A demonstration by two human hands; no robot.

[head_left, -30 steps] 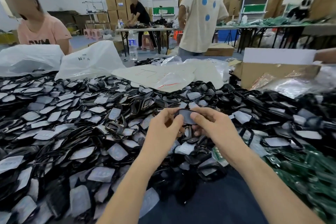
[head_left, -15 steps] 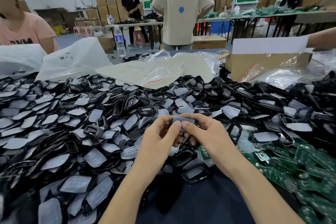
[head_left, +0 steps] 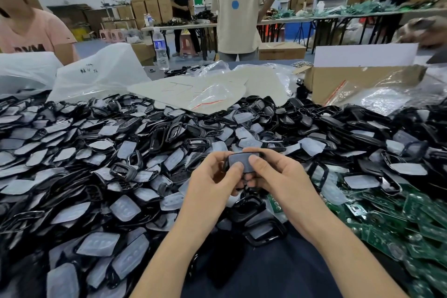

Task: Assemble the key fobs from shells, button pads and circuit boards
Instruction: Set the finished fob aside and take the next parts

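I hold one black key fob shell (head_left: 243, 161) with a grey button pad in it, above the pile at centre. My left hand (head_left: 212, 178) grips its left side, thumb pressed on the pad. My right hand (head_left: 278, 175) grips its right side, thumb on the pad too. A big heap of black shells (head_left: 174, 133) and translucent button pads (head_left: 125, 208) covers the table. Green circuit boards (head_left: 391, 215) lie in a pile at the right.
A cardboard box (head_left: 358, 80) and plastic bags (head_left: 96, 72) stand behind the heap, with a water bottle (head_left: 160, 48). A person in pink sits at far left; two people stand at tables further back. Another person's hand (head_left: 425, 31) shows at the right edge.
My hands keep hold of the same shell and have turned it so the pad faces up more. The camera tilted down and shifted, so the heap sits higher in view.
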